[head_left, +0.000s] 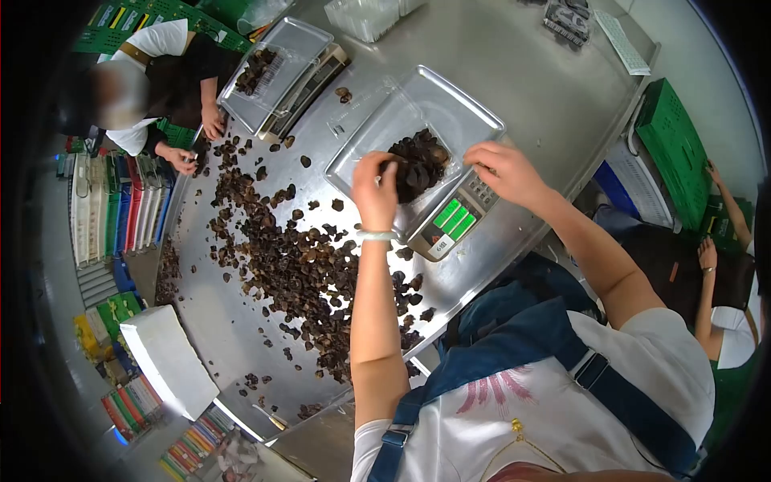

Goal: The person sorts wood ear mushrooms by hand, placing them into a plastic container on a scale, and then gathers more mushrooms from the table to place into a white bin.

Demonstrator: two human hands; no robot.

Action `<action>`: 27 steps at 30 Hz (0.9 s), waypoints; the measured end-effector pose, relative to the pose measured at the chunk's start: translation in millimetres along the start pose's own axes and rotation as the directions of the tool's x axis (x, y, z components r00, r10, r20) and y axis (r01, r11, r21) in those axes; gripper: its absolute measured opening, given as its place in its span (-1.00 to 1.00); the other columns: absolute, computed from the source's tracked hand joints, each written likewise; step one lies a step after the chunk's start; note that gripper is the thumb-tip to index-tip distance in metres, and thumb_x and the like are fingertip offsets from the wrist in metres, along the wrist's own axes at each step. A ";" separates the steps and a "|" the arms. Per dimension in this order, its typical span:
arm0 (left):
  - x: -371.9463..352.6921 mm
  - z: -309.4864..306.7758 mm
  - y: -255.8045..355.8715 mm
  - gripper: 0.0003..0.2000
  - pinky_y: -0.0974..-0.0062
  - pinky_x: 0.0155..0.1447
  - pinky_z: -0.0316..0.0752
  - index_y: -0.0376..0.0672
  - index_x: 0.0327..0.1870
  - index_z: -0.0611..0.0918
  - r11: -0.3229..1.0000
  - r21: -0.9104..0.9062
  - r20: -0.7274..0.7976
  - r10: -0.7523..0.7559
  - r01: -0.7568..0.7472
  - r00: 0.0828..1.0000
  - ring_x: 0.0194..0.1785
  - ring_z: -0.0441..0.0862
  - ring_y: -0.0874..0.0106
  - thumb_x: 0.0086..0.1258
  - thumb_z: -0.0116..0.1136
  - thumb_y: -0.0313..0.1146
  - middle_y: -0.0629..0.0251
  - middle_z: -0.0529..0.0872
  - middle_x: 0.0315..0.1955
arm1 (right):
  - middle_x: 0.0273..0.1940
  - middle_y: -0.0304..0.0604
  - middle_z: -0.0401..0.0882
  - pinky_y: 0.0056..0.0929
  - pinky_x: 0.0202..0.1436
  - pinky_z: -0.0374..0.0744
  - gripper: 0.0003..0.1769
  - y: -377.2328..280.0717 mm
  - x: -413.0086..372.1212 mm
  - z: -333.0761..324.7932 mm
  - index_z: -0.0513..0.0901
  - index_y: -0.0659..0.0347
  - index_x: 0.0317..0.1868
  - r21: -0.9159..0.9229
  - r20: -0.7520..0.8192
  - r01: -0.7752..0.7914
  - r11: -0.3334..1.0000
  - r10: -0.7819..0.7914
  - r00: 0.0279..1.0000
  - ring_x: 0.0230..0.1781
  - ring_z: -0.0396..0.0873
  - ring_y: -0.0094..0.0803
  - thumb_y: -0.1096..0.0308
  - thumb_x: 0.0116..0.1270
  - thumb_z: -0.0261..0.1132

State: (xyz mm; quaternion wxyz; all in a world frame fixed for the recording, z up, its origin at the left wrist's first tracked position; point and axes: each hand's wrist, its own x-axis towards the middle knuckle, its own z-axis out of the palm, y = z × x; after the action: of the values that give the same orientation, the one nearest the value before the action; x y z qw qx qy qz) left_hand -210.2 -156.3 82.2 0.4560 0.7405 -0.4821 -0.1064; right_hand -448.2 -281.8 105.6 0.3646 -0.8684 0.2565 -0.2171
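A clear plastic box [452, 172] rests on the metal pan [475, 120] of a digital scale [434, 247] with a lit green display. Inside it lies a heap of dark, crinkled wood ear mushrooms [424, 165]. My left hand [376, 191], a pale bangle at its wrist, curls its fingers over the heap's left side; its fingertips are partly hidden among the pieces. At the box's right edge, my right hand [502, 170] has thumb and fingers pinched together. Many loose wood ear mushrooms [293, 269] are spread over the steel table [233, 321] left of the scale.
Across the table a co-worker [173, 76] handles pieces near a second scale [301, 92] bearing a filled box. Stacked clear boxes [365, 18] stand at the far edge. A white foam box [169, 357] sits at lower left. Another person [719, 281] is beside green crates [671, 153] on the right.
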 end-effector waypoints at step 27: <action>37.5 -21.2 -56.7 -0.33 0.15 0.53 0.20 -0.33 0.43 0.36 0.457 -0.756 0.210 -0.507 0.468 0.836 0.40 0.42 0.14 0.54 0.06 0.08 -0.01 0.49 0.33 | -0.18 -0.22 0.68 -0.38 -0.19 0.63 -0.72 37.2 20.3 4.6 0.68 0.19 0.04 0.286 0.146 -0.493 0.822 0.471 0.870 -0.30 0.66 -0.38 0.23 0.50 0.21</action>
State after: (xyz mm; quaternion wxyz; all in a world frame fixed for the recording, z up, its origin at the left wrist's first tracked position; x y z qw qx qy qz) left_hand -143.3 -167.8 60.5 0.6921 0.5735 -0.1430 -0.4143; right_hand -440.6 -314.0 78.9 0.5494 -0.7130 0.4171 -0.1257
